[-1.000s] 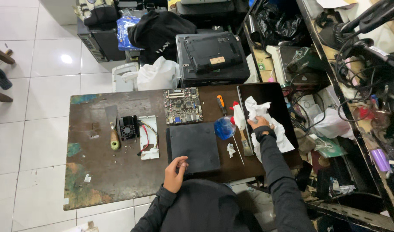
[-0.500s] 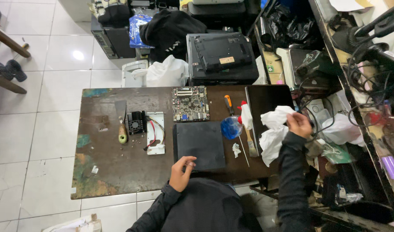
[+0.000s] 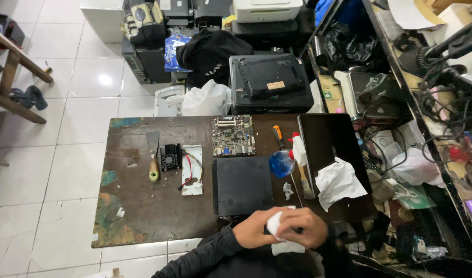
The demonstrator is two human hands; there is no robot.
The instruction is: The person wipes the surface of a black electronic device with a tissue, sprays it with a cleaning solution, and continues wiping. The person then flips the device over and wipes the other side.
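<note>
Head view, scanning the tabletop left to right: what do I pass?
Scraper → small black fan → white plate with wires → black case → blue spray bottle → crumpled white tissue.

Overhead light, even and fairly bright. One round glare spot showed on the white floor tiles [image 3: 105,79]. The dark worktable [image 3: 143,216] gave a dull sheen only. Shadows soft and short. Shelving [image 3: 426,103] at right sat dimmer, edges bowed by the wide lens. Both hands slightly motion-blurred; centre sharp.
</note>
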